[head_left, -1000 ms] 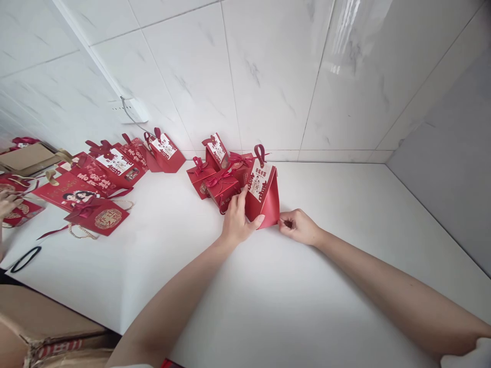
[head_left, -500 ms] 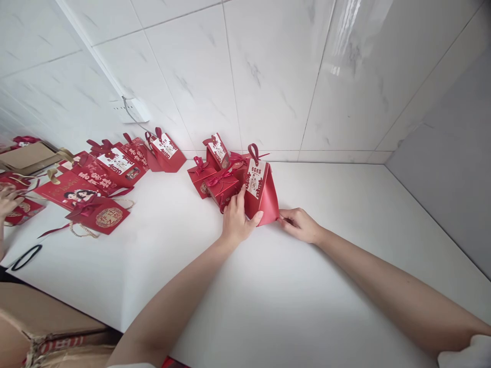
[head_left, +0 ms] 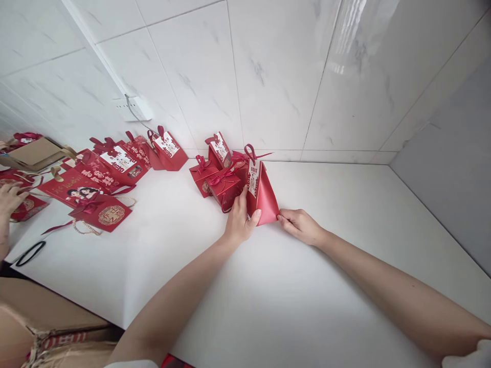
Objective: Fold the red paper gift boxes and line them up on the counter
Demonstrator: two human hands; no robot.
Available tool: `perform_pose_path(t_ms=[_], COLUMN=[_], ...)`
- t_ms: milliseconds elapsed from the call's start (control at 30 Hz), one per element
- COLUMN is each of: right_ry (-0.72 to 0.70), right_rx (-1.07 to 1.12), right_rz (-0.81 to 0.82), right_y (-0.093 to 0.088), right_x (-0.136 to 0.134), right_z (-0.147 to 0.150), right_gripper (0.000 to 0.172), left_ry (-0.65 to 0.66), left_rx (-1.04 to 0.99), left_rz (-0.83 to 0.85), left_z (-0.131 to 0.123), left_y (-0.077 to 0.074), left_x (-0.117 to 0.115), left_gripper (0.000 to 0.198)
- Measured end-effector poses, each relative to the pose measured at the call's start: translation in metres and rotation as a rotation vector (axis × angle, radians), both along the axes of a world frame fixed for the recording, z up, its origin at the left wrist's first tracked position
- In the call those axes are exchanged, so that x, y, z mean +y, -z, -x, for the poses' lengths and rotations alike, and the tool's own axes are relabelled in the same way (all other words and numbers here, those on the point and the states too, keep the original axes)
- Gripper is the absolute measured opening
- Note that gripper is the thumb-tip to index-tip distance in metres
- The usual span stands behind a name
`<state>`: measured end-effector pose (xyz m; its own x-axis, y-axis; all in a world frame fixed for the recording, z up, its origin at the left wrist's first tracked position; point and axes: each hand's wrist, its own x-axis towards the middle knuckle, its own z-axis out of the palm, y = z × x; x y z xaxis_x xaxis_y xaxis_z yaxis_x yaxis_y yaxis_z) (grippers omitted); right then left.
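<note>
A tall red gift box (head_left: 267, 200) with a white printed label and a ribbon loop on top stands on the white table, one side turned towards me. My left hand (head_left: 241, 217) rests against its left front, thumb on the box's lower edge and fingers along the labelled side. With thumb and fingers pinched together, my right hand (head_left: 299, 225) grips the box's lower right corner. Just left of it are small red boxes with ribbon bows (head_left: 224, 188) and another labelled box (head_left: 220, 149) behind them.
Several red gift bags (head_left: 86, 185) and boxes fill the table's left side. Another person's hand (head_left: 11, 198) touches a red box at the far left. A black loop (head_left: 30, 253) lies near the front edge, above an open cardboard box (head_left: 49, 306). Behind is a tiled wall.
The tall red box has turned a little, so its label faces further left and more of its plain side shows. Both hands stay on it.
</note>
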<state>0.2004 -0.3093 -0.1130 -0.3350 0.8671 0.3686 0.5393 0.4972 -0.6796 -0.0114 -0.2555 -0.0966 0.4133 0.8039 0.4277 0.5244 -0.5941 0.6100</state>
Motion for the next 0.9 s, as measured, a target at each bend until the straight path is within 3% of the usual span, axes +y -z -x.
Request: perform_pose_path(t_ms=[100,200,333,400,467,567,633,733,900], right_ry=[-0.021,0.04,0.476,0.711,0.791,0.617,0.455,0.314,0.289], right_rx=[-0.084,-0.047,0.326,0.515,0.622,0.597,0.548,0.501,0.331], right_rz=[-0.166,-0.267,-0.377,-0.408,-0.291,0.051,0.163,0.178,0.183], right_y=[0.001,0.001,-0.001,0.0,0.003,0.009,0.011,0.01,0.006], right_x=[-0.003,-0.005,0.002,0.011,0.021,0.03,0.031,0.027,0.022], right_z=[0.002,0.004,-0.003,-0.012,-0.02,-0.023,-0.018,-0.01,-0.01], right_gripper=[0.029,0.026,0.013,0.021,0.034,0.044,0.043,0.038,0.035], left_ry=[0.095,0.054,-0.105,-0.111,-0.069,-0.016,-0.012,-0.002,0.117], left_rx=[0.072,0.142,0.055,0.05,0.093,0.182,0.21,0.187,0.156], left_rz=[0.032,0.068,0.099,0.065,0.037,0.014,0.018,0.069,0.134], left_z=[-0.002,-0.001,0.004,0.005,0.004,-0.001,-0.002,0.001,0.015], left_y=[0.002,0.007,0.01,0.009,0.006,0.003,0.002,0.002,0.006], left_x=[0.004,0.011,0.02,0.019,0.016,0.009,0.006,0.009,0.025], left_gripper=[0.04,0.033,0.029,0.015,0.015,0.03,0.038,0.041,0.039])
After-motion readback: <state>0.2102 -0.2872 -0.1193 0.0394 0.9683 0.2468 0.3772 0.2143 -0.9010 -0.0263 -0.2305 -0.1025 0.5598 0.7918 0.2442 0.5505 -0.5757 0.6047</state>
